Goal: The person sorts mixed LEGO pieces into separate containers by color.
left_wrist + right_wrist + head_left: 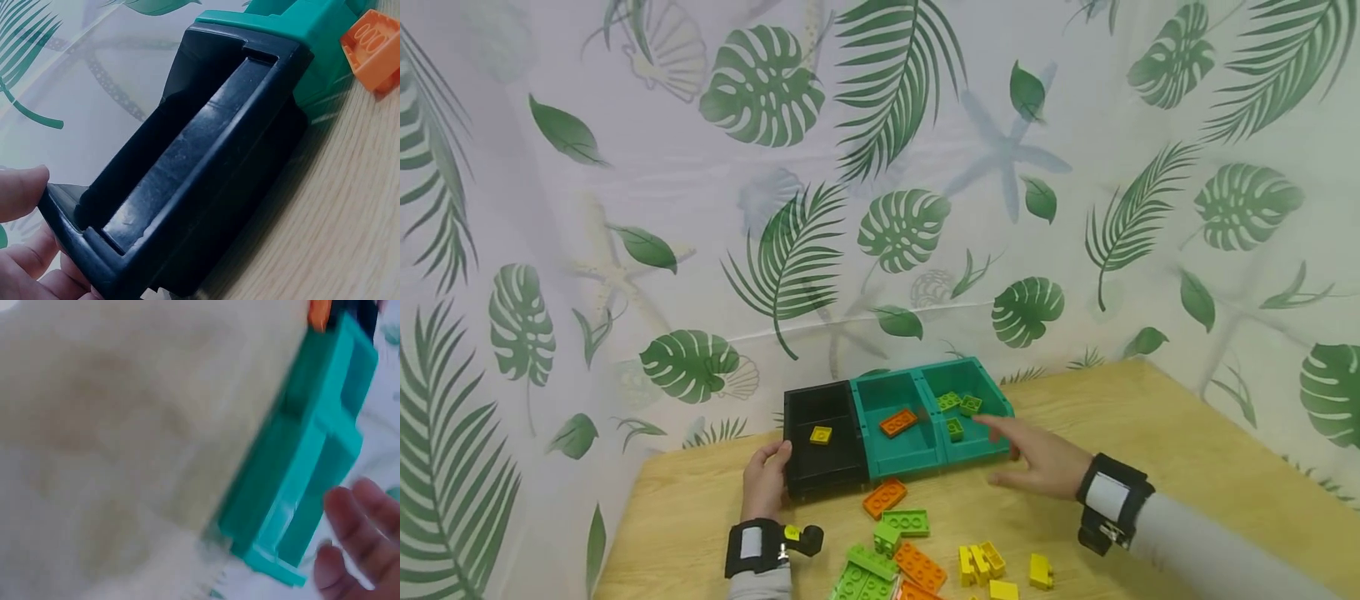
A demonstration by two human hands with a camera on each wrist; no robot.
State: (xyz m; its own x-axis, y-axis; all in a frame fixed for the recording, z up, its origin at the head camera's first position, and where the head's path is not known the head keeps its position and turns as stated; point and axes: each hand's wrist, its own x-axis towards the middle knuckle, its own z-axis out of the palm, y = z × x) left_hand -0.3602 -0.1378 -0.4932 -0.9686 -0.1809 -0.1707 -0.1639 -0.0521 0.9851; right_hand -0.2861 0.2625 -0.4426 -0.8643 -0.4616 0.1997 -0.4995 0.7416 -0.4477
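Pinching black bin, left hand, yellow wrist tag illegible; right hand loose near rightmost teal bin.

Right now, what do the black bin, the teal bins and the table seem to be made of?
Black bin: likely hard plastic, smooth and semi-glossy; pale light streaks show inside it.
Teal bins: probably plastic, smooth-looking, with even color throughout.
Table: wood or wood-look laminate, fairly matte; grain lines show but could be printed.
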